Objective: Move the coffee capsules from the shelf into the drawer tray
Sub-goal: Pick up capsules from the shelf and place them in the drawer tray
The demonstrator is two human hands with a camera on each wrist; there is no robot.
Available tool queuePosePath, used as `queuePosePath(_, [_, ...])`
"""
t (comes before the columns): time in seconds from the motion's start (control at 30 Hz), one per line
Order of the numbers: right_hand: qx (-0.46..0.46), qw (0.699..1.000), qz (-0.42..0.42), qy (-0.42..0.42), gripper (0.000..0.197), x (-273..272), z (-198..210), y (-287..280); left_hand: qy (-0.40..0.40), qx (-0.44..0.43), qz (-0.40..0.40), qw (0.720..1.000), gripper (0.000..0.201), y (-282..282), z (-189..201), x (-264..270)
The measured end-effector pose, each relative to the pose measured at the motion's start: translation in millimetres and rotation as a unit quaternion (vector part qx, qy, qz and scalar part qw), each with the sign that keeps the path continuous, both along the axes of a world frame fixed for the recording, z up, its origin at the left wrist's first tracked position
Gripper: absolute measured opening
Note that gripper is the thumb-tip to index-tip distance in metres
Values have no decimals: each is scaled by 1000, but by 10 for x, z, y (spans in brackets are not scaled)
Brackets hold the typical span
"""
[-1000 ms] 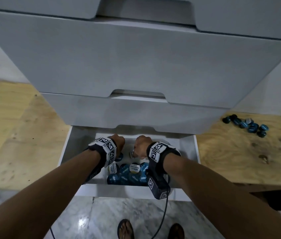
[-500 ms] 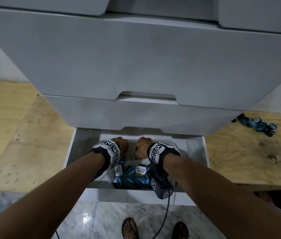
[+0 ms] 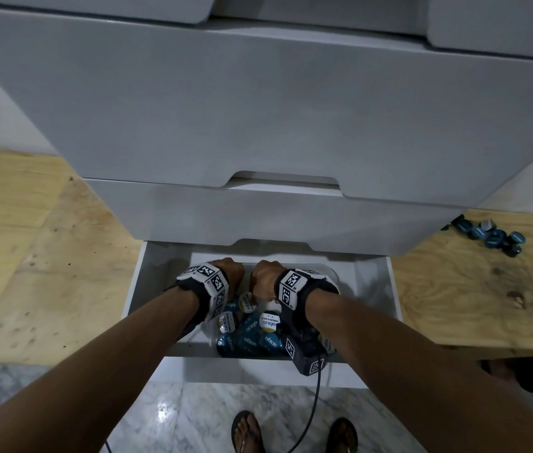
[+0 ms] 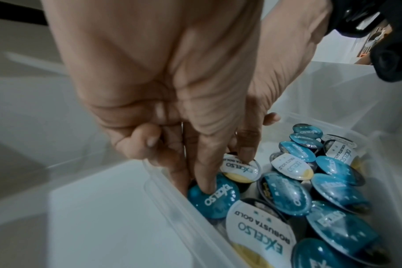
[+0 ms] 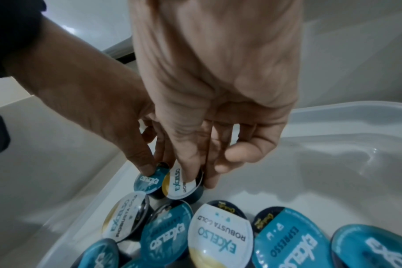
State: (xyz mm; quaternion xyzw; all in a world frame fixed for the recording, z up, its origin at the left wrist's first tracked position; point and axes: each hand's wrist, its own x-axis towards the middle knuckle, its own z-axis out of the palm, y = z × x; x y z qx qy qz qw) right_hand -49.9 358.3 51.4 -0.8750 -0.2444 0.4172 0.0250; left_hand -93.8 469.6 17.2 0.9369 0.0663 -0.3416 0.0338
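Many capsules: a heap of coffee capsules (image 3: pixel 252 335) with blue and white foil lids fills the near part of the clear tray (image 5: pixel 333 127).
Tray: sits inside the open bottom drawer (image 3: pixel 373 289).
Left hand (image 4: pixel 172 90): reaches down at the tray's left wall, fingers extended, one fingertip (image 4: pixel 204 185) pressing a blue-lidded capsule (image 4: pixel 215 198); nothing gripped.
Right hand (image 5: pixel 213 90): fingers loosely extended, tips resting on a white-lidded capsule (image 5: pixel 182 185) just beside the blue one; no closed grip shows.
Shelf: a small cluster of blue capsules (image 3: pixel 490 235) lies on the plywood shelf (image 3: pixel 471 299) right of the drawer.
Below: marble floor (image 3: pixel 177 416), sandalled feet (image 3: pixel 247 433).
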Motion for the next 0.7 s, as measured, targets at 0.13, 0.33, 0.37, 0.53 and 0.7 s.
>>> queuePosePath(0.13, [-18, 999, 33, -5, 35, -35, 24, 2, -13, -5, 2, 1000, 39, -16, 45, -24])
queuePosePath(0.33, [9, 999, 36, -16, 37, -52, 229, -137, -26, -32, 6, 999, 39, -74, 337, -115])
queuePosePath(0.37, [17, 999, 33, -16, 40, -52, 301, -184, -24, -33, 7, 999, 42, -114, 435, -129])
queuePosePath(0.53, [86, 995, 38, 18, 36, -48, 772, -716, -52, -35, -4, 998, 39, -461, 998, -222])
queuePosePath(0.7, [148, 986, -29, 67, 31, 85, 1283, -1713, -103, -104, -21, 989, 39, -1176, 1603, -181])
